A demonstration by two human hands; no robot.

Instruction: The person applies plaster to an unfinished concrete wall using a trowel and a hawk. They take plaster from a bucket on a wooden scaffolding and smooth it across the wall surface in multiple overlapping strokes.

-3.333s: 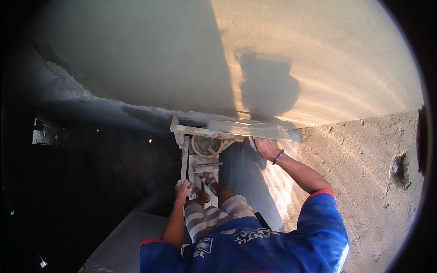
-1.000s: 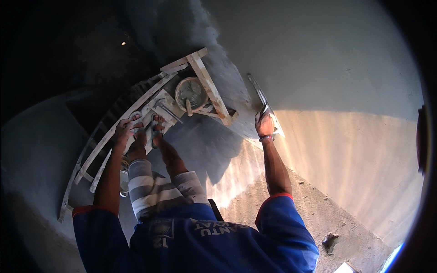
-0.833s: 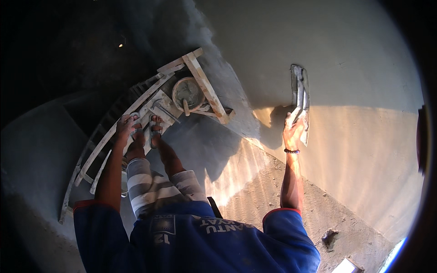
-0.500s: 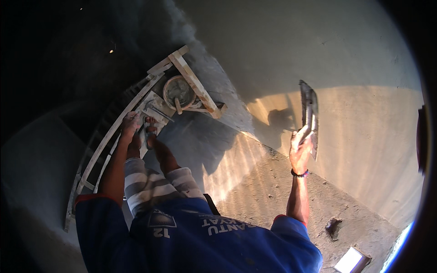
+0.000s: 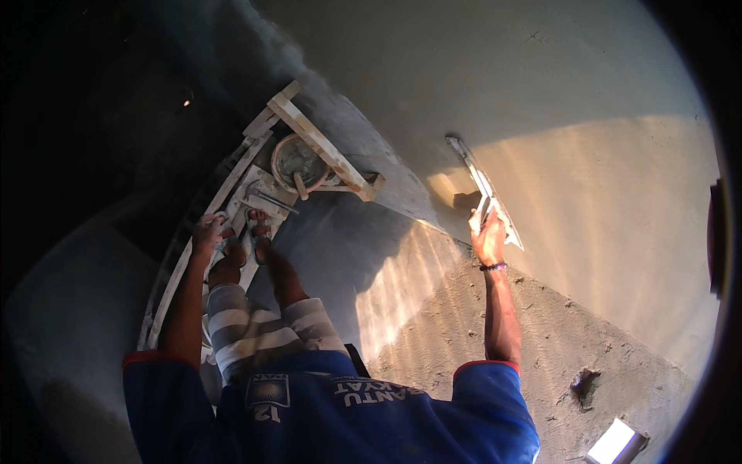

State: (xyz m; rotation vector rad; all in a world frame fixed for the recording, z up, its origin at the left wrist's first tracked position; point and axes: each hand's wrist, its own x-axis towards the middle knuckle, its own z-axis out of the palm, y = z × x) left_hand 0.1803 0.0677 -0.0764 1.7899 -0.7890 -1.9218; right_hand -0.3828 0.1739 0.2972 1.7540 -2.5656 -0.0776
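Note:
My right hand (image 5: pixel 487 240) grips a long steel plastering trowel (image 5: pixel 467 158), held against or very close to the smooth grey plastered wall (image 5: pixel 580 178), partly sunlit. My left hand (image 5: pixel 206 235) is closed around the long pale wooden rail (image 5: pixel 239 170) of a scaffold, beside my sandalled feet, which stand on its planks (image 5: pixel 267 186). On the scaffold, a round bucket (image 5: pixel 287 161) holds grey mortar with a wooden-handled tool (image 5: pixel 300 183) in it, and a hammer-like metal tool (image 5: pixel 272 199) lies below it.
A crossbeam (image 5: pixel 317 143) closes the scaffold's far end. A rough render surface (image 5: pixel 533 332) with a hole (image 5: pixel 585 387) and a small bright opening (image 5: pixel 612 439) is at lower right. The left side falls into deep shadow around a grey surface (image 5: pixel 85 278).
My view has turned since the oldest frame. The trowel swung right along the wall, then moved slightly left and tilted over the last half second. My left hand has stayed on the rail.

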